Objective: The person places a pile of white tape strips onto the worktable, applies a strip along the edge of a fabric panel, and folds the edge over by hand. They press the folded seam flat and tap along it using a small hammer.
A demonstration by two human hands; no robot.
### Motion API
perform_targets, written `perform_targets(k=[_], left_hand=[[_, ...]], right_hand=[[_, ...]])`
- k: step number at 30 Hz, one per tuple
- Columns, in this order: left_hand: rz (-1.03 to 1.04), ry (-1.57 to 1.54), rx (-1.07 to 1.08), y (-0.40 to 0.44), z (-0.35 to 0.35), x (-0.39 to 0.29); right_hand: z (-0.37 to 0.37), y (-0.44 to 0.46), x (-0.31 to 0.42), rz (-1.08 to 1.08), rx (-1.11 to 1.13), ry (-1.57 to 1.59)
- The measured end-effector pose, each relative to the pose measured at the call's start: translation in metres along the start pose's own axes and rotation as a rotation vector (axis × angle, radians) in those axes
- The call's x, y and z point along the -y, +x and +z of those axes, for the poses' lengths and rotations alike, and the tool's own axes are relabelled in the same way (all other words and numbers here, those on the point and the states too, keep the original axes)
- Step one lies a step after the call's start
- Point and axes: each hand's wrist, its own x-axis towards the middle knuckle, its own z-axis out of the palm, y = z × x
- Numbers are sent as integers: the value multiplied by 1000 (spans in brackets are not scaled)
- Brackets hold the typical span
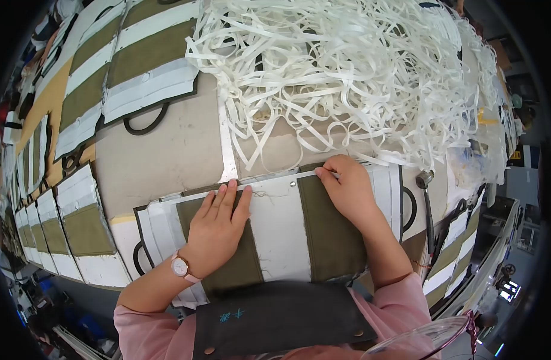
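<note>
On the near side of the bench, the left hand lies open, fingers slightly spread, seemingly to steady the panel; the right hand pinches tape at its far edge, apparently to hold it straight, near heaped strips.
</note>
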Motion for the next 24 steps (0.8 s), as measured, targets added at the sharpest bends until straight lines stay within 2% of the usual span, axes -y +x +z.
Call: perform_targets(k=[15,18,24], left_hand=[[15,-88,33,29,-16,-5],[250,-225,-142,50,-4,-14],[236,-203,-115,59,18,-24]], right_hand=[[-1,4,-2,-5,49,-67],[1,5,-4,-26,20,-43],[-5,6,-2,64,99,-15]])
